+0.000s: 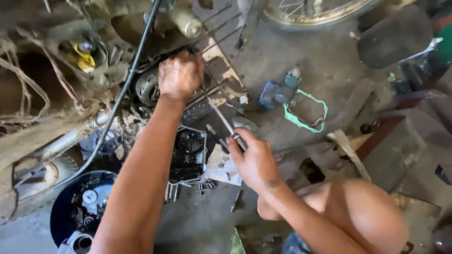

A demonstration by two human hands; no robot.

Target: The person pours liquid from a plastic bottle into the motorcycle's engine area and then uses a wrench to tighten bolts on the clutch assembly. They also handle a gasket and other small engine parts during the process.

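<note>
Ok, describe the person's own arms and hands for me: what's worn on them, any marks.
Both arms are bare: no sleeves, gloves, watch or rings show. The left hand and left forearm carry dark, greasy-looking smudges, and the right hand is smeared around the fingers and wrist. A bare knee shows beside the right arm, with a bit of blue fabric below it.

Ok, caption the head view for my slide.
Left hand grips a motorcycle engine while the right hand holds a thin metal rod, green gasket nearby.

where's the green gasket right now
In the head view, the green gasket lies flat on the floor right of centre, beside the blue tool.
</note>
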